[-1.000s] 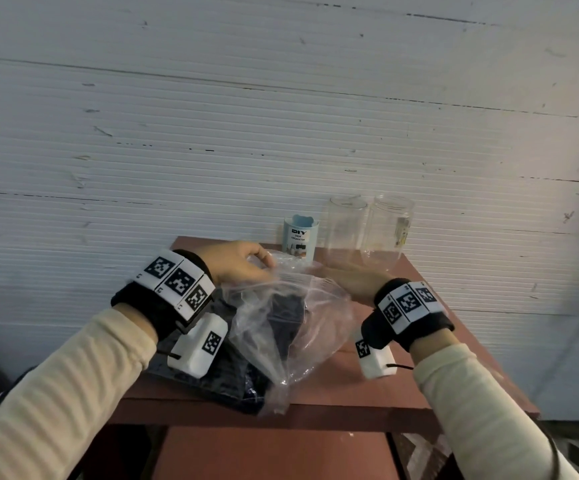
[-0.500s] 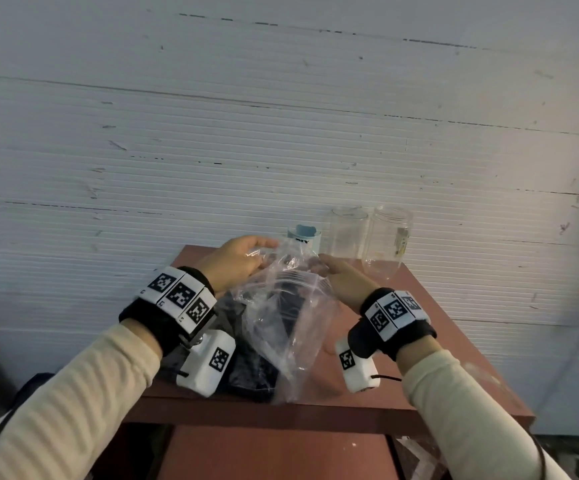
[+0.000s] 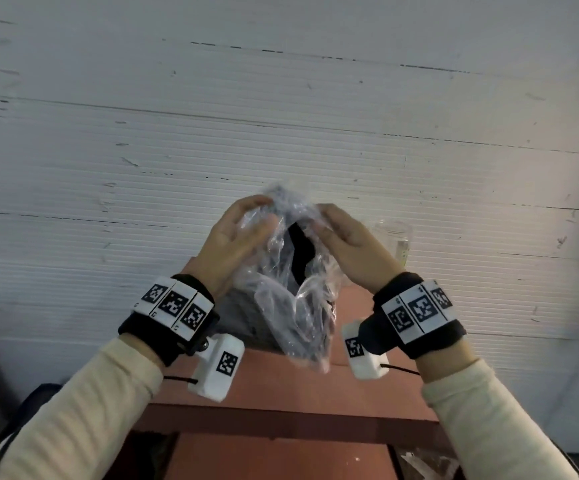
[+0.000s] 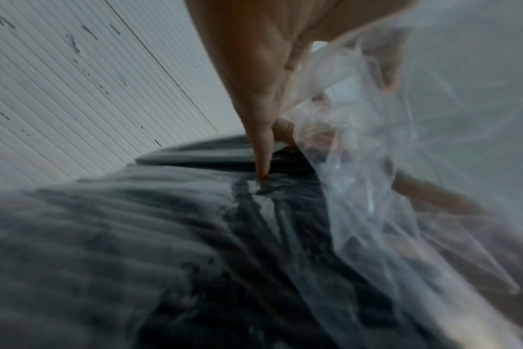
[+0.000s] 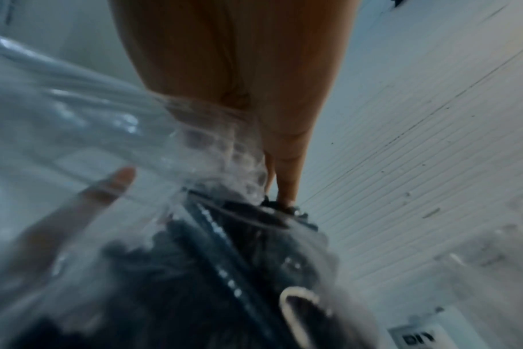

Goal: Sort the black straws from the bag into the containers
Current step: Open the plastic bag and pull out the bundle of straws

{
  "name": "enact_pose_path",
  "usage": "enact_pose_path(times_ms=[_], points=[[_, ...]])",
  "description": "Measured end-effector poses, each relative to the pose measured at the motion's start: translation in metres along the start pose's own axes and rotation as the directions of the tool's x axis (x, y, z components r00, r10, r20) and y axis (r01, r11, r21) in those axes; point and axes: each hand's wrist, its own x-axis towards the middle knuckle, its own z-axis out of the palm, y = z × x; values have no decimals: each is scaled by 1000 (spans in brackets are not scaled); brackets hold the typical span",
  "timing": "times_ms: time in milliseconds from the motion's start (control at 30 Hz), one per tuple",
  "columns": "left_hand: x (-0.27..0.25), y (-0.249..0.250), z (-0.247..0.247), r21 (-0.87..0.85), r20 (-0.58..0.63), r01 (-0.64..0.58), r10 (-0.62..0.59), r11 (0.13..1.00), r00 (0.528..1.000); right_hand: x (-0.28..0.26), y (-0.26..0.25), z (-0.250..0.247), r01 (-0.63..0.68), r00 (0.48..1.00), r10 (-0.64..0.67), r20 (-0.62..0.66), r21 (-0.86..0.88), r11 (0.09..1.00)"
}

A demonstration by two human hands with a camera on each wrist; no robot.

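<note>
Black straws [image 3: 301, 251] blurred inside clear bag [image 3: 301, 306], top pinched by left hand [image 3: 236, 240], right hand [image 3: 350, 240].

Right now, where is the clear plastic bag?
In the head view the clear plastic bag hangs mid-frame above the red table, held between left hand and right hand.

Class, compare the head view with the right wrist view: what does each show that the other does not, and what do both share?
Only the head view shows both wrists with their marker bands, the cream sleeves, the red-brown table and the whole clear bag raised above it between the left hand and right hand.

Only the right wrist view shows the container lettered "DIY", low at the right.

Both share the bag, the black straws inside it, both hands pinching its top, the ribbed white wall, and a clear jar at the right.
</note>
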Motion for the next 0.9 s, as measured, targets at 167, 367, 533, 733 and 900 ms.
enact_pose_path(times_ms=[167,367,533,733,900], points=[[-16,-13,-25,244,38,88,-100,966,994,-19,17,12,-108,993,108,36,-19,994],[-28,-13,-47,317,90,79,-113,945,989,-25,27,23,-184,981,181,67,37,982],[-24,-16,-51,469,95,-47,2,882,995,-15,36,24,-193,981,191,25,90,977],[-19,-17,-52,517,177,-108,18,849,984,-3,47,20,-191,981,189,47,20,981],[-10,-27,-52,594,93,-41,-17,804,996,-1,53,19,-233,971,229,61,75,969]])
